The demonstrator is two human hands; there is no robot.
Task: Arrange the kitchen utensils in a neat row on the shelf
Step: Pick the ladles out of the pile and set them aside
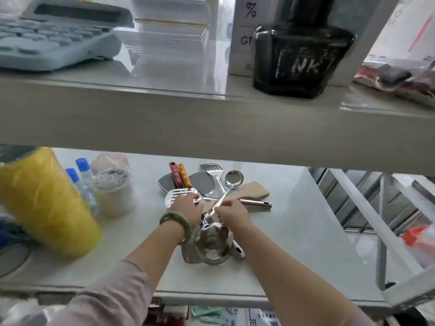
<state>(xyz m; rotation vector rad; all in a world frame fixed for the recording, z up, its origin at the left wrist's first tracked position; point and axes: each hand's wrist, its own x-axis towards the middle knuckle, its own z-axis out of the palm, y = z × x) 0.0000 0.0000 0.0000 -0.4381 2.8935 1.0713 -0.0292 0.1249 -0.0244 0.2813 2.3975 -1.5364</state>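
Note:
A heap of kitchen utensils lies crossed on the white lower shelf: a slotted steel turner, a long spoon, a slotted spatula, flat turners with a red handle and an orange handle, a wooden spatula, and a steel ladle nearest me. My left hand, with a green bangle on the wrist, rests on the slotted turner's handle. My right hand grips the long spoon's handle. Both hands meet over the middle of the heap.
A yellow roll, blue-capped bottles and a wrapped cup crowd the shelf's left. The upper shelf overhangs, carrying a calculator and a black bottle. A white metal frame stands right.

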